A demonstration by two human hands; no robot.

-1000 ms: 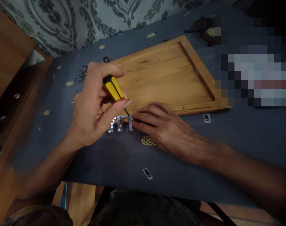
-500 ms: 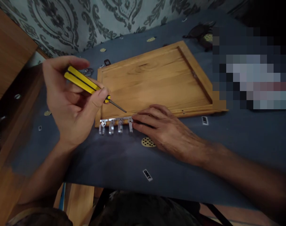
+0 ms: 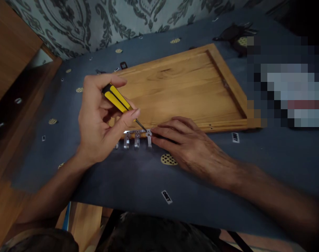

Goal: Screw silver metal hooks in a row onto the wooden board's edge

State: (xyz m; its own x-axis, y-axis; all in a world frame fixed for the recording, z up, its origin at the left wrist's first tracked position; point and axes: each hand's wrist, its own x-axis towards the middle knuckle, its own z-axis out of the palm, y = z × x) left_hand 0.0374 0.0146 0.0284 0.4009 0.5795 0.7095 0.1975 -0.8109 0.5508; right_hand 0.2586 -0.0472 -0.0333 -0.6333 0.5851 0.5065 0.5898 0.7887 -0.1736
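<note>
My left hand point(image 3: 104, 122) grips a yellow and black screwdriver point(image 3: 120, 101), its tip at the rightmost hook of a metal hook strip point(image 3: 137, 137). The strip lies along the near left edge of a framed wooden board point(image 3: 172, 87), its several hooks pointing toward me. My left hand partly covers the strip's left end and the board's left side. My right hand point(image 3: 185, 143) rests on the board's near edge, fingertips together at the strip's right end. Whatever those fingertips pinch is too small to make out.
A dark blue patterned cloth point(image 3: 133, 178) covers the table. Behind it is a patterned wall covering point(image 3: 101, 21). A dark object point(image 3: 234, 35) lies at the back right, near a blurred-out area. Wooden furniture point(image 3: 14, 42) stands at the left.
My left hand has moved right with the screwdriver, whose tip has come down from above the board to the rightmost hook. My right hand stays at the strip's end. The view has shifted slightly.
</note>
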